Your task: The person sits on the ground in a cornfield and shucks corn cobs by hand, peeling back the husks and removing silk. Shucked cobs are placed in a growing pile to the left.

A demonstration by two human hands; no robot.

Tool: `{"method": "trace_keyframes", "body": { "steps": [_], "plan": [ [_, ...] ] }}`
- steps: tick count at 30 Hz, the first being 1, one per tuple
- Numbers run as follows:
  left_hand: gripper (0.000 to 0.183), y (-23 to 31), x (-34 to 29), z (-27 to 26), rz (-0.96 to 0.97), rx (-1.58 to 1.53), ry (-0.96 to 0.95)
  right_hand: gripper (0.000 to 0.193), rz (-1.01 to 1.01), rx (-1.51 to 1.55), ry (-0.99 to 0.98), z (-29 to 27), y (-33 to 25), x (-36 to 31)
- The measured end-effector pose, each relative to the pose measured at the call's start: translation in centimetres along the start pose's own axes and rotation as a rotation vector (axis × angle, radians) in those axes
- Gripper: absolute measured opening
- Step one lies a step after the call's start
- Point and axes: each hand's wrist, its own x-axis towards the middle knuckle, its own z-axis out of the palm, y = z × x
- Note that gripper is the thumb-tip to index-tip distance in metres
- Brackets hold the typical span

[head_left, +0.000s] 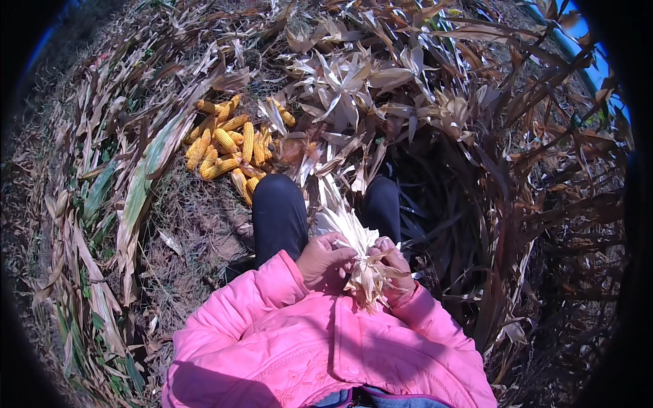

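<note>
Between my hands, close to my lap, is a bunch of pale dry corn husks point(355, 239), its leaves fanning away from me and a ragged end hanging toward my jacket. My left hand point(325, 260) is closed at its left side, thumb and fingers pinching the leaves. On the other side my right hand point(392, 266) curls round the husks, its fingers partly covered by them. Whether an ear of corn sits inside the husks is hidden. Beyond my left knee lies a pile of bare yellow corn ears point(224, 139).
Past my knees spreads a heap of stripped pale husks point(340, 85). Dry corn stalks point(530, 183) stand and lean along the right. More fallen stalks and leaves point(139, 183) cover the left side. My dark-trousered knees point(279, 211) rise between my hands and the corn pile.
</note>
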Motion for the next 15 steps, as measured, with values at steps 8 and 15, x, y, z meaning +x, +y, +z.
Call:
{"method": "trace_keyframes", "body": {
  "steps": [8,15],
  "plan": [
    [0.024,1.2,-1.4,-0.5,-0.017,-0.107,-0.246,0.016,0.096,-0.128,-0.123,1.4,0.0,0.3],
    [0.019,1.5,-3.4,0.3,-0.164,0.047,-0.154,0.007,0.309,-0.243,-0.086,1.9,-0.7,-0.3]
  ]
}}
